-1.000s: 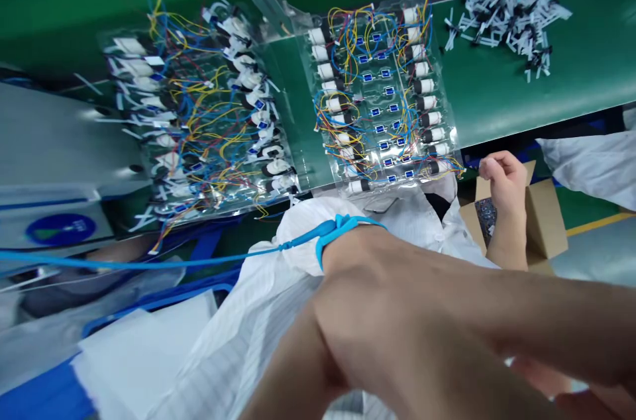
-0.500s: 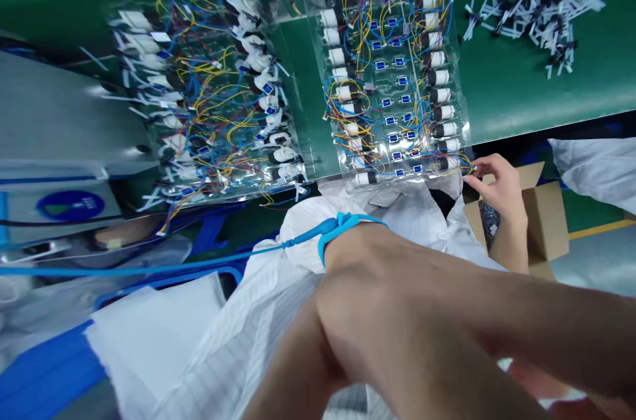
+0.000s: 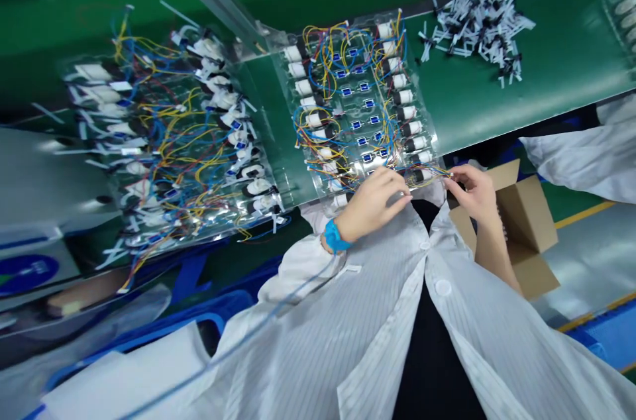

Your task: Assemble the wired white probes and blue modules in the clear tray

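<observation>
My right hand (image 3: 474, 189) pinches the white connector end of a thin wire bundle (image 3: 432, 170) at the front right corner of a clear tray (image 3: 427, 102). White and black cylindrical parts (image 3: 406, 97) line both sides of that tray, with small blue parts (image 3: 368, 103) and coloured wires between them. My left hand (image 3: 375, 203), with a blue strap (image 3: 335, 236) round its wrist, is over the tray's front edge. Its thumb and fingertips are closed together; whatever they hold is too small to make out.
Another wired tray (image 3: 186, 122) lies to the left, with white ties on its parts. A heap of white and black ties (image 3: 479, 26) is on the green bench (image 3: 487, 105) at the back right. An open cardboard box (image 3: 531, 214) stands below the bench at right.
My left hand has come from close to the camera to the tray's front edge, its fingers now closed. My right hand still pinches the wire end. The view has shifted, moving the bench items leftward.
</observation>
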A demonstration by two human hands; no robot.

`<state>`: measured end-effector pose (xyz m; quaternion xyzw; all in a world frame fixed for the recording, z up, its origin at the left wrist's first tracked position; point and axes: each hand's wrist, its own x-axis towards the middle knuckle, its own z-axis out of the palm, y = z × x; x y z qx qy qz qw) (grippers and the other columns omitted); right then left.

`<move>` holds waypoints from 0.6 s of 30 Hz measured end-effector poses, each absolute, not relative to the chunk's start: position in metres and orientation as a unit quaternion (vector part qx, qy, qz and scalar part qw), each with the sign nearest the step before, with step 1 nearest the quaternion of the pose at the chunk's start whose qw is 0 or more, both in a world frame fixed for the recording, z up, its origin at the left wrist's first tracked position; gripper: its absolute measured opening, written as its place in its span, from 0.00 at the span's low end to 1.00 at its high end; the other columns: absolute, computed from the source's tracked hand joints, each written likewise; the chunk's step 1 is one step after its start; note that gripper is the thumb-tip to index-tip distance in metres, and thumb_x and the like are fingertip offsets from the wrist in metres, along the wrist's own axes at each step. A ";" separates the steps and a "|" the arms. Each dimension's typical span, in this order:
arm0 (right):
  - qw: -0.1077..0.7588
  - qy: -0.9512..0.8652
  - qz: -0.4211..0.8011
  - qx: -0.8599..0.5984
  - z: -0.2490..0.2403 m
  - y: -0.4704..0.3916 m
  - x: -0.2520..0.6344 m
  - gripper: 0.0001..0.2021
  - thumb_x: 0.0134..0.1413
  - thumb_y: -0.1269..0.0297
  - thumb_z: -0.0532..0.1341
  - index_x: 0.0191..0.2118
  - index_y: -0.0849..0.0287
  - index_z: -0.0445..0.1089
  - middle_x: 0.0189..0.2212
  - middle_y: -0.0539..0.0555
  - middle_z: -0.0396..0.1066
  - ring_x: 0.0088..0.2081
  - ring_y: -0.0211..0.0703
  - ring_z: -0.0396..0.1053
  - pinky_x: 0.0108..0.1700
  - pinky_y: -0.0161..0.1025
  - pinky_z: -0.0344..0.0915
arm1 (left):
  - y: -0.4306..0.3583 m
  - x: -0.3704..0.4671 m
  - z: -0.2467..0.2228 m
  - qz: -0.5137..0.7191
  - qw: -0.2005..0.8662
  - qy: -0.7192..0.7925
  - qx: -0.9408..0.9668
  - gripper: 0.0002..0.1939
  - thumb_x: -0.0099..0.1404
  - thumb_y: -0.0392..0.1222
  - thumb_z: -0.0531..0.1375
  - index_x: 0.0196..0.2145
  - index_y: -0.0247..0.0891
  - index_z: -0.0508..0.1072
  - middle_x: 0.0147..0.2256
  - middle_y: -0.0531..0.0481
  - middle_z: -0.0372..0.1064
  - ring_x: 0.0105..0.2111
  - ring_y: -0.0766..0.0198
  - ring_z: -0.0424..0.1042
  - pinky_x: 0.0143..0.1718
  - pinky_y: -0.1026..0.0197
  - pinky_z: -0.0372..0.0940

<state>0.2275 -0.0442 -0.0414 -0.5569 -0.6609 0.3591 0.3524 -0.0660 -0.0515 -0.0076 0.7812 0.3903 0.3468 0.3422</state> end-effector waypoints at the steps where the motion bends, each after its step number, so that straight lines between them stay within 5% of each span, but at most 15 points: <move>1: 0.367 -0.660 0.355 -0.550 -0.039 -0.043 0.226 0.08 0.63 0.54 0.70 0.43 0.50 0.79 0.35 0.51 0.79 0.35 0.46 0.76 0.38 0.46 0.75 | -0.054 -0.068 -0.021 0.297 0.324 0.389 0.810 0.06 0.78 0.42 0.60 0.43 0.41 0.77 0.45 0.45 0.76 0.48 0.55 0.72 0.53 0.46 0.70; 10: 0.462 -0.612 0.360 -0.531 -0.026 -0.022 0.216 0.05 0.62 0.57 0.71 0.39 0.50 0.79 0.43 0.54 0.77 0.45 0.49 0.77 0.44 0.47 0.77 | -0.055 -0.080 -0.053 0.299 0.318 0.404 0.804 0.09 0.76 0.39 0.60 0.48 0.42 0.81 0.46 0.43 0.78 0.51 0.52 0.73 0.56 0.42 0.71; 15: 0.411 -0.554 0.435 -0.578 -0.038 -0.021 0.225 0.10 0.61 0.52 0.72 0.41 0.52 0.78 0.35 0.51 0.78 0.36 0.45 0.77 0.41 0.44 0.78 | -0.061 -0.090 0.021 0.437 0.418 0.363 0.709 0.10 0.79 0.43 0.59 0.50 0.42 0.79 0.44 0.44 0.80 0.46 0.57 0.78 0.50 0.49 0.75; 18: 0.372 -0.553 0.442 -0.601 -0.045 -0.020 0.228 0.15 0.59 0.48 0.73 0.41 0.53 0.78 0.34 0.51 0.79 0.34 0.44 0.77 0.40 0.43 0.78 | -0.080 -0.099 0.094 0.494 0.456 0.250 0.697 0.21 0.81 0.57 0.52 0.54 0.46 0.79 0.42 0.43 0.81 0.47 0.51 0.80 0.50 0.45 0.77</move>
